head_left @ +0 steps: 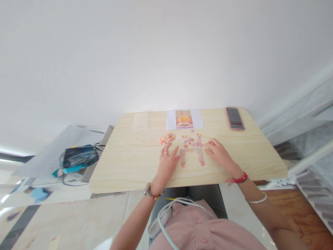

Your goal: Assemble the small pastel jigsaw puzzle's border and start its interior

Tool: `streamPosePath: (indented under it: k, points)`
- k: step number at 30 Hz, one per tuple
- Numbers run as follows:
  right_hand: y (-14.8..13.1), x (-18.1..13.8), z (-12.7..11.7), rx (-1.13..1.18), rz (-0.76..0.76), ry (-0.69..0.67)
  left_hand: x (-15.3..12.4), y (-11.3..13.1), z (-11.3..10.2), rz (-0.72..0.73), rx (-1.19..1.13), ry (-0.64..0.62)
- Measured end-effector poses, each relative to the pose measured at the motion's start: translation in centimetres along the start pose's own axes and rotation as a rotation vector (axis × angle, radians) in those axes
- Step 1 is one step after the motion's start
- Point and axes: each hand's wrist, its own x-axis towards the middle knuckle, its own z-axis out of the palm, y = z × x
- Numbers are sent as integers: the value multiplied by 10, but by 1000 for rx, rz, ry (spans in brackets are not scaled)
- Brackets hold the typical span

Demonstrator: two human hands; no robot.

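My left hand (167,162) lies flat on the light wooden table (130,163), fingers spread, just left of a partly joined strip of pink and purple puzzle pieces (191,155). On the other side of that strip rests my right hand (219,152), fingers stretched toward the loose purple pieces (191,140) above it. A small heap of orange and pink pieces (167,139) sits just beyond my left fingertips. Neither hand holds anything that I can see.
A printed reference picture (184,119) on white paper lies at the table's far edge, a pale sheet (140,121) to its left and a phone (235,118) to its right. A dark blue bag (78,158) sits on a lower surface at the left. A white wall stands behind.
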Motion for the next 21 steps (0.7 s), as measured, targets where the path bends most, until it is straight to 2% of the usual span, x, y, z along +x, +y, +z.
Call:
streamPosePath:
  k: [8,21]
  points:
    - [7,24,-1,56,-49,-91,-7,-7,-3,-26,14,9]
    - [15,16,1,-113,-99,-116,-17,-8,-3,-21,-5,-10]
